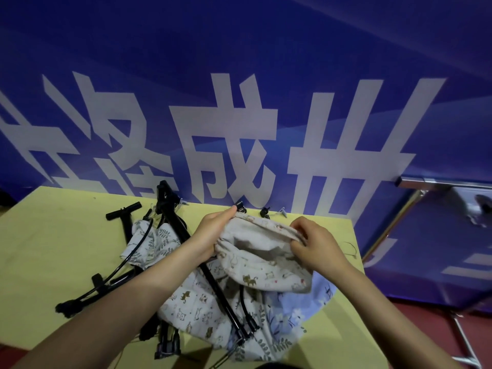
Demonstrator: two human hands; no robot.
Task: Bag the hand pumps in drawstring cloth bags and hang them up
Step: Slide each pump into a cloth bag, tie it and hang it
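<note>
While both hands hold the cat-print bag open above the tabletop, the thing that matters is where the nearest pump sits relative to its mouth. The mouth faces up and toward the camera, rim stretched between the two hands. Left hand grips the left side of the rim, thumb along the top edge, fingers curled under the cloth. Right hand pinches the right side of the rim, fingers folded over the hem.

The long black pump lies just below-left of the bag, its long axis running diagonally from the handle at the far edge of the tabletop to the foot near the camera, passing under the left forearm. Left hand is nearer its shaft, so my guess is that hand lets go to fetch it while the right keeps the mouth open.

The pump rests across more printed bags. A second pump with a T-handle lies further left, hose looping toward the near edge. Blue banner behind.
</note>
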